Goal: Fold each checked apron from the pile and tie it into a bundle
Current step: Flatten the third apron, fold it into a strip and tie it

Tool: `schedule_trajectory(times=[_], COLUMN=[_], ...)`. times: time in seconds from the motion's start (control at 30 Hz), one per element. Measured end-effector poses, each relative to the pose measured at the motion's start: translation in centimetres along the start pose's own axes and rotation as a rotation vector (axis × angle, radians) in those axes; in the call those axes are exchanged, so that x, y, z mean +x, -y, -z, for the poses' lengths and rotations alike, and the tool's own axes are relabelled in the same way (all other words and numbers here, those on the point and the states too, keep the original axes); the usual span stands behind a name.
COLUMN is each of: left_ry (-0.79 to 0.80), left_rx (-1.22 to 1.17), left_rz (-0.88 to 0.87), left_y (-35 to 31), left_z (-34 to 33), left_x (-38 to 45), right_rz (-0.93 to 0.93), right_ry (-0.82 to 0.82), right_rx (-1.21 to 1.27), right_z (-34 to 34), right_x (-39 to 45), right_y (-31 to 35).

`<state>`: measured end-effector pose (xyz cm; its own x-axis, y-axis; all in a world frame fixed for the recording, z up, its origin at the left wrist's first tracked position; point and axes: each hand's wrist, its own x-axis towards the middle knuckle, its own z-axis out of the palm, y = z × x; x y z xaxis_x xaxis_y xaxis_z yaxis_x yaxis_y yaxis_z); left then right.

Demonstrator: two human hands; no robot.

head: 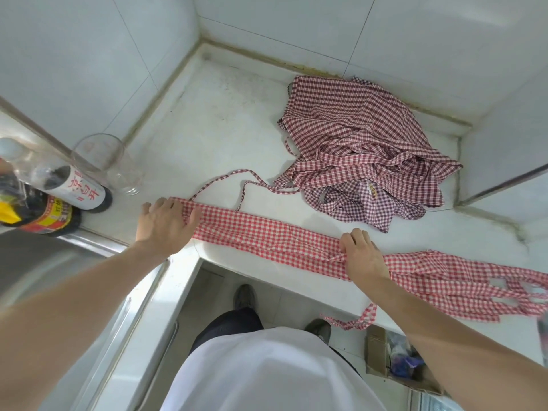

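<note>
White tiled walls (pixel 267 22) meet in the corner beyond the hands, stained counter (pixel 225 120) below (grubby seam there); steel sink (pixel 44 262) left of them, tiled floor (pixel 293 304) beneath, light soft.

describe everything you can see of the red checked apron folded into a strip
The folded apron is thin red-and-white checked cloth, folded into a long flat band lying along the counter's front edge. The left hand presses its left end flat; the right hand pinches a gather near the middle. A thin tie loops behind it, and another tie dangles over the edge.
</note>
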<state>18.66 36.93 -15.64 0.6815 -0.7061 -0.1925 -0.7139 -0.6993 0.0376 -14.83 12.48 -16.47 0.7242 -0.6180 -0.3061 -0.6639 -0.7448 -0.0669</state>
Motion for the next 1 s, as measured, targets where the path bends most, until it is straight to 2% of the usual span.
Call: schedule_trajectory(times=[0.07,0.13,0.2,0.27,0.4,0.5,0.6,0.7,0.77,0.87,0.93,1.0], left_ry=[0.025,0.095,0.14,0.133,0.191,0.174,0.185,0.122,0.002,-0.119,-0.086,0.028], left_rx=[-0.045,-0.07,-0.084,-0.122,-0.163,-0.142,-0.066,0.019,-0.015,-0.103,-0.163,-0.175], left_rz=[0.092,0.141,0.146,0.153,0.186,0.191,0.269,0.333,0.189,-0.173,-0.342,-0.449], left_y=[-1.0,-1.6,-1.6,-1.3,-1.0,-0.5,-0.8,-3.1,-6.4,-13.5,-18.5,-22.4], left_z=[-0.1,-0.4,-0.8,-1.0,-1.5,-1.7,-1.2,-0.3,-0.2,-0.9,-1.9,-3.2], left_x=[0.1,0.3,0.3,0.0,-0.3,0.2,1.2,1.6,1.0,-2.0,-3.8,-4.8], right_rz=[0.039,0.13,0.264,0.411,0.53,0.509,0.496,0.45,0.427,0.411,0.418,0.418], right_ry=[-0.022,-0.11,-0.187,-0.198,-0.04,0.12,0.241,0.267,0.263,0.204,0.142,0.045], right_rx=[0.039,0.102,0.109,0.095,0.013,-0.039,-0.038,-0.018,0.001,-0.044,-0.108,-0.164], right_z=[0.0,-0.1,-0.1,-0.2,-1.0,-1.8,-1.4,-0.6,-0.1,-0.1,-0.4,-0.6], right_x=[-0.3,-0.8,-1.6,-2.6,-5.1,-6.4,-6.7,-6.6,-6.4,-5.4,-4.7,-4.2], right_y=[-0.4,-0.9,-1.6,-2.3,-2.8,-2.2,-1.3,-0.9,-0.6,-0.3,-0.3,-0.2])
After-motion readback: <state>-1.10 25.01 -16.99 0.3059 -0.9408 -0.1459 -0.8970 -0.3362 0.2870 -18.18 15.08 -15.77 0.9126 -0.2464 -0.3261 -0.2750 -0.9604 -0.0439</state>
